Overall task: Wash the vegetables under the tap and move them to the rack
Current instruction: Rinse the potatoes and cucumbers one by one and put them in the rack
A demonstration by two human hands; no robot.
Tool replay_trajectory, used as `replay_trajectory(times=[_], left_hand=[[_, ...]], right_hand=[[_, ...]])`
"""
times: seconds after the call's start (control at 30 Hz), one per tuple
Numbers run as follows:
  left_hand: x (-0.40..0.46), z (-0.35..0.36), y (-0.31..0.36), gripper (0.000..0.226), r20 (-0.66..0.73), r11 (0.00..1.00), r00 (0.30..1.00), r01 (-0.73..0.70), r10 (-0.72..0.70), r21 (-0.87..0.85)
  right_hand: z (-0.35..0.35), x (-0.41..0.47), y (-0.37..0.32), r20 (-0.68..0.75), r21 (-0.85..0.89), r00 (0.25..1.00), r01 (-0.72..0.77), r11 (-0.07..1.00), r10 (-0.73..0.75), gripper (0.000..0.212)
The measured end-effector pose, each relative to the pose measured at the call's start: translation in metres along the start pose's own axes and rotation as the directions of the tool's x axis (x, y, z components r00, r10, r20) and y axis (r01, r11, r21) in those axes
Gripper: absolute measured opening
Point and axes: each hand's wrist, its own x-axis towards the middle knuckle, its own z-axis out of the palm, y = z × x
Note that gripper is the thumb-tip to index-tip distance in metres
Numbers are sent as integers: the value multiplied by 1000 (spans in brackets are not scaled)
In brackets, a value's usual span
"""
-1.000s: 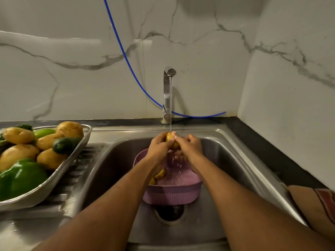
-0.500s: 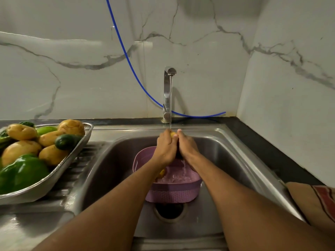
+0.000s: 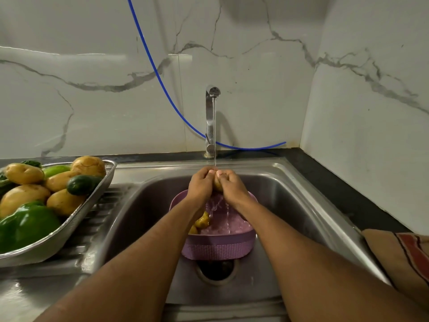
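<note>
Clamped together on one potato [image 3: 217, 185]: left grip [image 3: 201, 184] and right grip [image 3: 232, 185], fingers curled round it from both sides, under the stream from the tap [image 3: 210, 117]. Directly below, a purple basket [image 3: 218, 248] inside the sink [image 3: 290, 196], water splashing in, more potatoes [image 3: 202, 223] at its 9 o'clock edge (partly hidden by the left forearm). Off at 9 o'clock from the sink, on the draining board, a metal rack [image 3: 97, 201] piled with potatoes, a cucumber [image 3: 81, 184] and a green pepper [image 3: 26, 225]. At 3 o'clock, on the table, a striped cloth [image 3: 404, 254]. Behind the tap, a blue hose [image 3: 157, 75] across the marble wall.
</note>
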Motion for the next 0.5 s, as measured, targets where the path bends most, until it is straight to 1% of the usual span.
replay_trajectory(times=[0.13,0.2,0.27,0.4,0.43,0.5], left_hand=[[0,-4,-4,18,-65,978,993,86,-100,-191],[1,-4,-4,18,-89,962,986,115,-141,-249],[1,-4,-4,19,-89,953,982,136,-165,-272],[3,-7,-4,19,-73,959,980,164,-185,-229],[3,-7,-4,20,-76,957,979,169,-192,-234],[4,-9,-3,27,-89,947,972,188,-218,-262]], right_hand=[[-3,6,1,-37,61,997,-62,996,64,30],[-3,9,1,-52,59,997,-49,997,52,24],[-1,10,3,-66,14,998,0,1000,1,16],[-1,12,7,-159,-77,984,68,995,-79,25],[-2,12,6,-151,-65,986,67,996,-76,28],[-3,13,5,-94,-8,995,21,1000,-22,39]])
